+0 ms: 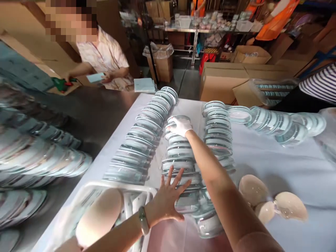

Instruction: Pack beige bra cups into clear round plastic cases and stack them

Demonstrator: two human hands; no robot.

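Overlapping pale blue-green plates, which look wrapped in clear film, form a middle row (180,164) on a white-covered table. My right hand (180,126), in a white glove, curls its fingers over the edge of a plate (181,119) at the far end of that row. Nearer to me, my bare left hand (170,196) spreads its fingers over the row, the fingertips at or just above the plates. A bangle circles the left wrist. Similar plates lie in a left row (140,136) and a right row (216,129) on either side.
A white basket (151,190) with a beige oval piece (101,215) stands at lower left. Beige bowl-like pieces (253,189) lie at right. More plates (278,120) run along the far right edge. Across the table a person (105,59) holds a light-blue card. Cardboard boxes (223,80) stand behind.
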